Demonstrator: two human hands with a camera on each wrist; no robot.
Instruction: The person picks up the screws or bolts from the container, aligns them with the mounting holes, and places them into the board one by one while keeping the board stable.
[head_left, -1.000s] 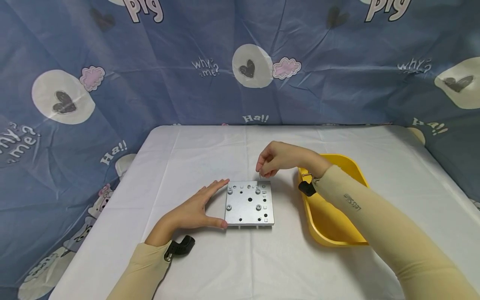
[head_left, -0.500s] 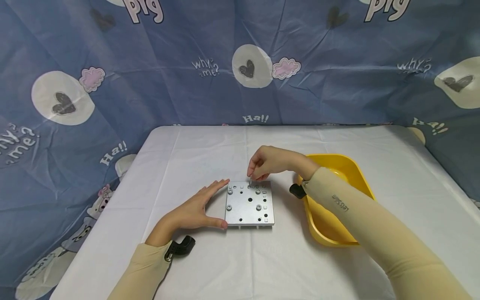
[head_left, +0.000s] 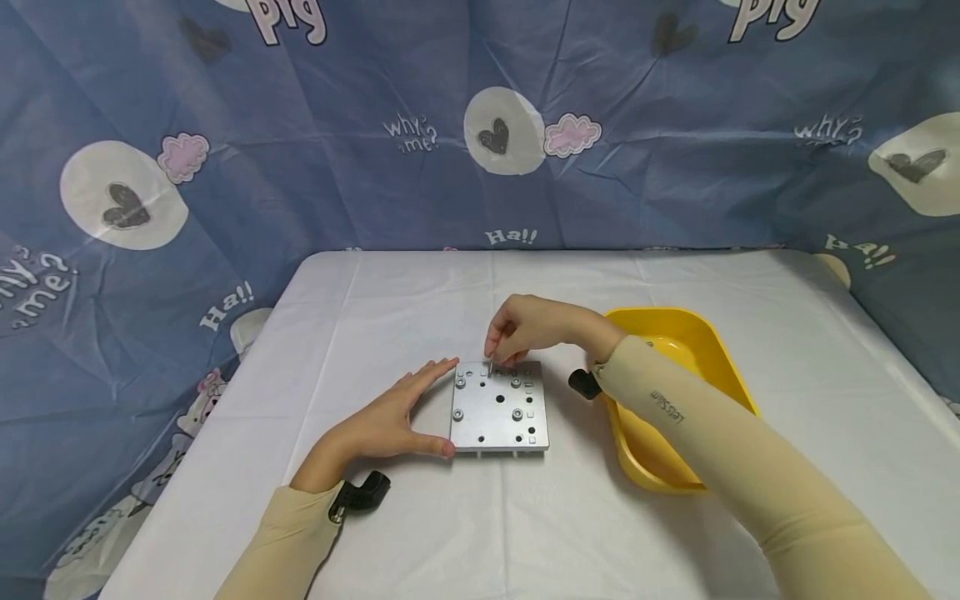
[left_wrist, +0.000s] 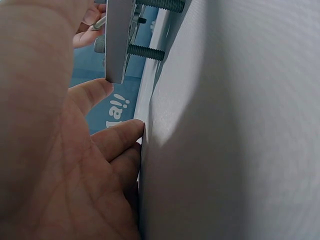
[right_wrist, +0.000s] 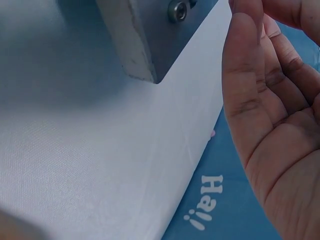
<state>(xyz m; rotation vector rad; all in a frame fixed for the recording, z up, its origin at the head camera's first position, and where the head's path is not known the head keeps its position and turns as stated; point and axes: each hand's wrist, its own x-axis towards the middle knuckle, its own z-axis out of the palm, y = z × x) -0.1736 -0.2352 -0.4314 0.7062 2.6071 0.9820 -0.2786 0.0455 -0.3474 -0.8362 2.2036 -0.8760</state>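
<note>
A square silver metal plate (head_left: 498, 417) with several holes stands raised off the white cloth on screws that pass through it; the threads of one screw (left_wrist: 146, 52) show below it in the left wrist view. My left hand (head_left: 393, 421) lies at its left side, fingers spread. The index fingertip touches the far left corner and the thumb the near left corner. Over the plate's far edge, my right hand (head_left: 527, 332) pinches a small thin metal pin (head_left: 491, 368), held upright between thumb and index finger. Whether its lower end is in a hole is too small to tell.
A yellow plastic bin (head_left: 652, 446) stands right of the plate, partly under the right forearm. Its visible floor shows little detail. White cloth (head_left: 405, 533) covers the table, and a blue printed curtain (head_left: 420, 192) hangs behind the far edge.
My right hand has moved left and slightly down with the pin, from beyond the plate's far right corner to over its far edge. The left hand and the plate have not moved.
</note>
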